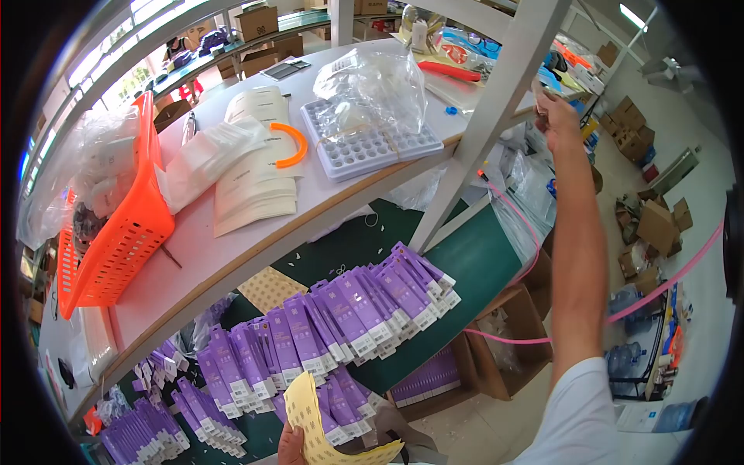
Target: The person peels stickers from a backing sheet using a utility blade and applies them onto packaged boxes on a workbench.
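Note:
My left hand [291, 445], low in the view, grips the edge of a yellow sticker sheet [307, 411] printed with rows of small marks. The sheet curls over in front of my body. My right arm reaches far out to the upper right. There my right hand [556, 120] is closed beside the white post [496, 108] at the shelf's end; whatever its fingers hold is too small to make out. Below the shelf, purple boxes [353, 314] lie in overlapping rows on the green tabletop [457, 267]. Another patterned sheet [271, 291] lies behind them.
On the upper shelf stand an orange basket [128, 240], stacked paper strips [256, 194], an orange ring piece [291, 147] and a white tray [364, 151] under clear plastic. A pink hose [659, 291] crosses the right side. Cardboard boxes [504, 349] stand below the table.

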`<act>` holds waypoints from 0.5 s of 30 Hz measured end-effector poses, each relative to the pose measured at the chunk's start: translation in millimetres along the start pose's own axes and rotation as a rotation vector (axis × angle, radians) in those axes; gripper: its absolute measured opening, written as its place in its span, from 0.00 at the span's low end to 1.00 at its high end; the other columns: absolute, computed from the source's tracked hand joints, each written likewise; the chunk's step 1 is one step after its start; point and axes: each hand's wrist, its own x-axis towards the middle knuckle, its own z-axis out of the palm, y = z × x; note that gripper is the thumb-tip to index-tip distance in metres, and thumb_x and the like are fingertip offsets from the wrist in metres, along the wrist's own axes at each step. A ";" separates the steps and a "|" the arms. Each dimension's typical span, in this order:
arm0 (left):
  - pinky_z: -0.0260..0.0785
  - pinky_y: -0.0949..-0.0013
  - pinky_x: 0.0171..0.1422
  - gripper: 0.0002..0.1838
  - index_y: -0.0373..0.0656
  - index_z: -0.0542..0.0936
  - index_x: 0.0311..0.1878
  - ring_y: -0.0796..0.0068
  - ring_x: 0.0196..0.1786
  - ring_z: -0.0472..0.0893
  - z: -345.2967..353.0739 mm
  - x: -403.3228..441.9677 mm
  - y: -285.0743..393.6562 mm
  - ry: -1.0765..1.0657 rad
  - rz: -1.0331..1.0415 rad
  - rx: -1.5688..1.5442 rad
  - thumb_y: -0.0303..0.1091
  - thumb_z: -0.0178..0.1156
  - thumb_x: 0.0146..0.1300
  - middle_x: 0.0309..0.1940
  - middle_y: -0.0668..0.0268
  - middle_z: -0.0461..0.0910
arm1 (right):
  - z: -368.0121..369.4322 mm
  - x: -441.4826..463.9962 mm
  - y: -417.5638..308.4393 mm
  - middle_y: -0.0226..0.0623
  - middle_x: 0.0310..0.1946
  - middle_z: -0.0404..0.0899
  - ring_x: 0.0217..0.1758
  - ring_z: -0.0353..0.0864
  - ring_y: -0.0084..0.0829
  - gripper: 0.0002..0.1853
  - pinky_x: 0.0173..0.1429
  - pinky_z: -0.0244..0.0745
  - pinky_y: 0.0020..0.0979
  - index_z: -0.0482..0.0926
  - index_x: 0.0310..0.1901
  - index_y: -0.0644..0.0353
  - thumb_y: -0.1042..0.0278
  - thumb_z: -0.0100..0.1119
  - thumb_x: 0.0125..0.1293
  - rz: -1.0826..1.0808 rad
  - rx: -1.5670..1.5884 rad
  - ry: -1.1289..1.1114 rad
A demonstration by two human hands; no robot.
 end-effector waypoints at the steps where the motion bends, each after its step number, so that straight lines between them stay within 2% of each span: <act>1: 0.87 0.68 0.51 0.28 0.42 0.71 0.83 0.76 0.45 0.90 -4.6 0.9 -0.5 -0.010 -0.001 -0.009 0.40 0.61 0.87 0.56 0.69 0.89 | -4.2 -19.3 9.3 0.23 0.42 0.86 0.42 0.83 0.21 0.16 0.50 0.78 0.32 0.89 0.61 0.49 0.57 0.72 0.78 0.013 0.233 -0.002; 2: 0.88 0.68 0.50 0.28 0.42 0.71 0.83 0.76 0.44 0.90 -9.0 1.6 0.1 -0.022 -0.004 -0.010 0.40 0.61 0.87 0.56 0.69 0.90 | -11.4 -42.6 21.6 0.26 0.47 0.88 0.46 0.85 0.21 0.16 0.49 0.79 0.32 0.87 0.64 0.48 0.58 0.70 0.79 0.025 0.469 0.000; 4: 0.88 0.68 0.49 0.27 0.42 0.71 0.82 0.76 0.44 0.91 -18.3 2.5 4.6 -0.047 -0.001 0.001 0.39 0.61 0.87 0.56 0.68 0.90 | -9.4 -121.4 40.4 0.27 0.49 0.86 0.47 0.83 0.21 0.16 0.50 0.78 0.31 0.86 0.63 0.50 0.57 0.69 0.80 -0.122 0.412 -0.027; 6: 0.89 0.68 0.51 0.26 0.41 0.72 0.81 0.76 0.46 0.92 -25.8 1.5 13.0 -0.058 0.011 0.042 0.38 0.61 0.87 0.59 0.67 0.90 | 12.0 -223.0 43.9 0.28 0.44 0.85 0.41 0.82 0.21 0.11 0.45 0.76 0.27 0.86 0.56 0.53 0.58 0.68 0.81 -0.118 0.385 0.092; 8: 0.90 0.67 0.54 0.26 0.40 0.71 0.81 0.74 0.50 0.92 -29.2 2.5 26.7 -0.080 -0.004 0.101 0.37 0.60 0.87 0.59 0.64 0.89 | 1.9 -290.8 83.7 0.31 0.39 0.84 0.34 0.81 0.20 0.09 0.37 0.70 0.24 0.84 0.53 0.55 0.62 0.69 0.80 -0.125 0.476 -0.196; 10: 0.90 0.67 0.56 0.25 0.39 0.71 0.81 0.73 0.52 0.93 -42.5 0.2 36.0 -0.083 -0.010 0.125 0.36 0.59 0.87 0.60 0.62 0.89 | 13.0 -376.3 87.4 0.35 0.36 0.85 0.31 0.82 0.21 0.07 0.31 0.65 0.22 0.82 0.51 0.58 0.67 0.68 0.80 0.049 0.573 -0.291; 11: 0.90 0.67 0.57 0.25 0.39 0.71 0.81 0.73 0.54 0.93 -52.9 1.6 40.2 -0.084 -0.013 0.130 0.35 0.59 0.87 0.60 0.61 0.89 | 19.3 -414.0 77.3 0.37 0.37 0.86 0.32 0.85 0.23 0.07 0.31 0.70 0.23 0.81 0.52 0.59 0.68 0.67 0.80 0.221 0.552 -0.324; 13: 0.90 0.66 0.59 0.25 0.38 0.70 0.81 0.71 0.55 0.93 -70.8 0.1 43.5 -0.095 -0.015 0.122 0.34 0.58 0.88 0.61 0.60 0.89 | 28.1 -477.9 71.3 0.41 0.39 0.88 0.36 0.90 0.30 0.08 0.36 0.81 0.26 0.81 0.56 0.60 0.69 0.65 0.81 0.500 0.715 -0.427; 14: 0.90 0.65 0.59 0.25 0.38 0.70 0.81 0.70 0.56 0.93 -79.4 -1.5 45.1 -0.108 -0.019 0.115 0.34 0.58 0.88 0.61 0.59 0.89 | 27.0 -504.4 73.5 0.44 0.40 0.89 0.38 0.92 0.33 0.09 0.40 0.86 0.28 0.80 0.58 0.61 0.69 0.65 0.82 0.603 0.905 -0.492; 15: 0.90 0.64 0.60 0.25 0.37 0.70 0.81 0.68 0.56 0.93 -84.8 -1.8 48.3 -0.125 -0.022 0.112 0.33 0.58 0.88 0.62 0.58 0.89 | 23.6 -520.3 92.0 0.46 0.44 0.89 0.41 0.93 0.36 0.12 0.44 0.89 0.32 0.79 0.61 0.60 0.70 0.66 0.81 0.703 0.902 -0.604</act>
